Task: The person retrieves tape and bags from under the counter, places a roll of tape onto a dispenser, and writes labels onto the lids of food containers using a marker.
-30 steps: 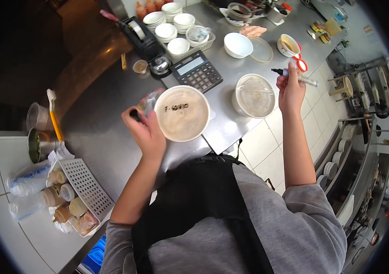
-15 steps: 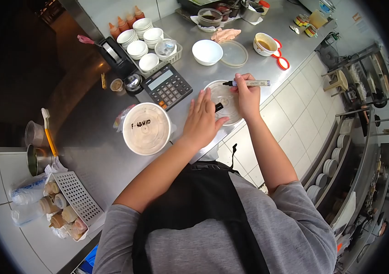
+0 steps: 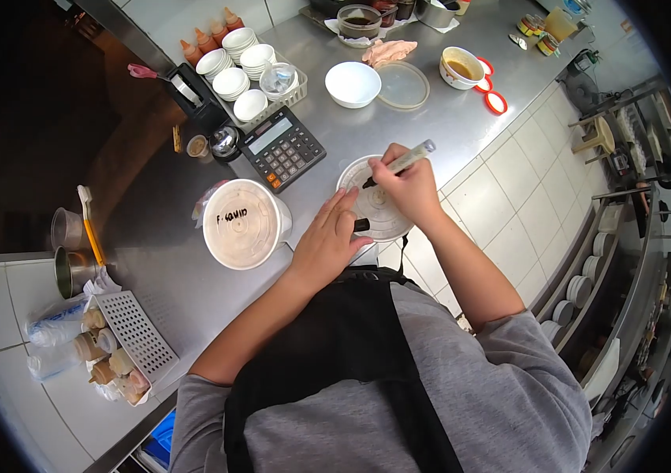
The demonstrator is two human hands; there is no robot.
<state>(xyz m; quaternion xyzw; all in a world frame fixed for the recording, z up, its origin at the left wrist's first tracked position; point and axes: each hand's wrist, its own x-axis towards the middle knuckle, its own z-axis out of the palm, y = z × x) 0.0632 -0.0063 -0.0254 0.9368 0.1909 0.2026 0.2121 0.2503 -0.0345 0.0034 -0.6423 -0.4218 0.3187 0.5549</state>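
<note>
My right hand (image 3: 408, 188) grips a marker (image 3: 414, 157) with a pale barrel, its black tip down at the lid of a round white tub (image 3: 375, 206) at the counter's edge. My left hand (image 3: 327, 236) lies against the near left side of that tub, with a black marker cap (image 3: 361, 225) sticking out between its fingers. To the left stands a second lidded tub (image 3: 245, 229), with "F. SQUID" handwritten in black on top. Behind the hands sits a black desk calculator (image 3: 282, 150).
Beyond are a white bowl (image 3: 353, 84), a clear lid (image 3: 403, 85), a tub of brown sauce (image 3: 461, 68) and red-rimmed lids (image 3: 495, 102). A basket (image 3: 296, 96) holds stacked small dishes. A perforated basket (image 3: 137, 335) of bottles stands at left. Tiled floor (image 3: 501, 197) lies right of the counter.
My right hand has tilted the marker from level to tip-down and brought its tip to the lid. My left hand has shifted slightly left and down, still with the cap.
</note>
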